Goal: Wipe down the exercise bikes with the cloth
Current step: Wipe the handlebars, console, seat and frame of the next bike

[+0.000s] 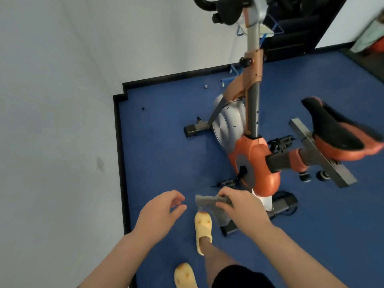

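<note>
Left hand: held out forward, fingers loosely curled, nothing gripped.
Right hand: extended forward, cloth pinched between thumb and curled fingers.

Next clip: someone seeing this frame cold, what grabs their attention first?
The orange and grey exercise bike dominates the middle and right of the view, standing on blue carpet with its black and orange saddle jutting out at the right. Low in the frame, the right hand pinches a grey cloth near the bike's rear base, while the left hand hovers empty beside it. Yellow slippers show below.
</note>
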Available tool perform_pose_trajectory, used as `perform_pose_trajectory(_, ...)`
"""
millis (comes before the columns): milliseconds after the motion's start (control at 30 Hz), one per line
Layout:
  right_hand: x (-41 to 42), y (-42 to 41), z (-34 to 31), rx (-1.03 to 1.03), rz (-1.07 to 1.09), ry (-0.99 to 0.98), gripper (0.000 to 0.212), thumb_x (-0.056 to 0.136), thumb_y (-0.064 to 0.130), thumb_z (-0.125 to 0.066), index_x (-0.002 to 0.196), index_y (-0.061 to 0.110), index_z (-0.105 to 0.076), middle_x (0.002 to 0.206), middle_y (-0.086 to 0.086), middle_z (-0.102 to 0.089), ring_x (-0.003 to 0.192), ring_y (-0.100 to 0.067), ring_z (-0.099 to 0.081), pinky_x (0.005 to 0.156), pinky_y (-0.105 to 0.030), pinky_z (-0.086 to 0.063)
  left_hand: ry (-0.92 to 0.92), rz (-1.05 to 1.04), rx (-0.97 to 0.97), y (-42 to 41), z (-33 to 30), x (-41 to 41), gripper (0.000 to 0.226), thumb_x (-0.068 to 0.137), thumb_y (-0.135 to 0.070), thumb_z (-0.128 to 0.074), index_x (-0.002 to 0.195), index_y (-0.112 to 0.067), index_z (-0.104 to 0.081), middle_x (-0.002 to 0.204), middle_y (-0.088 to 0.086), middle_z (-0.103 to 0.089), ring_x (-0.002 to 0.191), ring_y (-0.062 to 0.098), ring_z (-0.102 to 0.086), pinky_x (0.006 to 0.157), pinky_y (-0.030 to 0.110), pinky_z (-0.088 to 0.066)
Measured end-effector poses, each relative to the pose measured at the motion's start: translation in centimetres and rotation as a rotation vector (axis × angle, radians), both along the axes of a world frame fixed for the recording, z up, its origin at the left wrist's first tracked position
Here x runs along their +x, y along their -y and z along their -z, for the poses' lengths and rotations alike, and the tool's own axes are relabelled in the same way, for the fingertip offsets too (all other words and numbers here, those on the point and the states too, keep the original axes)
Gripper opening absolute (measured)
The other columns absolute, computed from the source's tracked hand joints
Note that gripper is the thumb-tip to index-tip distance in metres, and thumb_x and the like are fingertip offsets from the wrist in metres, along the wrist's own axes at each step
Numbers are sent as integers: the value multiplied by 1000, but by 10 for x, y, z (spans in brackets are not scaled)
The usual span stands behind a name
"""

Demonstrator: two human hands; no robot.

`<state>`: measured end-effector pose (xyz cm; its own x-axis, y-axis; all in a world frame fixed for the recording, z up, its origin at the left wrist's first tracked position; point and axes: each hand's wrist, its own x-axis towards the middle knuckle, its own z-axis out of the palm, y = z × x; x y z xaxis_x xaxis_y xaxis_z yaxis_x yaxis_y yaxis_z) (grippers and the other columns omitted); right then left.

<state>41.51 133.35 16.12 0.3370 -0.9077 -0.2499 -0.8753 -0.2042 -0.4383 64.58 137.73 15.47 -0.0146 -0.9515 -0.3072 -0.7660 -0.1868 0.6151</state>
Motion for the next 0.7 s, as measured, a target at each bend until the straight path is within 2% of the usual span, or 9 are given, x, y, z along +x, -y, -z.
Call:
perform_pose_trajectory(100,-11,-35,-5,0,20,-6,11,94,40,-54,102,32,-56,91,10,-63,84,-12,-55,65,-27,-37,-3,83,27,-19,2,-13,15,93,-41,-60,108,-39,-59,100,-24,-61,98,-8,-56,86,20,-47)
perform_pose_trajectory(267,-36,-68,-12,-30,30,-35,12,95,39,-53,103,31,-57,93,10,-63,86,-11,-56,68,-28,-41,-15,114,33,-32,8,-31,15,92,-34,-63,108,-34,-63,101,-23,-62,98,-5,-58,88,22,-47)
perform_pose_trajectory(400,-64,-86,-12,5,37,-51,12,94,34,-54,105,30,-57,94,9,-63,87,-13,-56,68,-30,-42,4,188,41,-47,10,-60,12,93,-34,-61,104,-40,-60,98,-25,-61,97,-6,-57,80,13,-44)
perform_pose_trajectory(533,-105,-99,-12,-14,55,-64,12,95,36,-53,105,32,-57,94,9,-63,87,-13,-57,70,-29,-44,24,273,44,-51,8,-105,14,93,-34,-61,107,-35,-62,101,-21,-62,99,-3,-58,84,18,-46)
perform_pose_trajectory(700,-183,-111,-14,-52,59,-77,15,95,41,-53,105,31,-57,95,10,-62,89,-12,-56,67,-27,-41,42,318,6,-52,6,-186,16,94,-35,-60,109,-38,-61,102,-24,-61,100,-6,-56,82,15,-44)
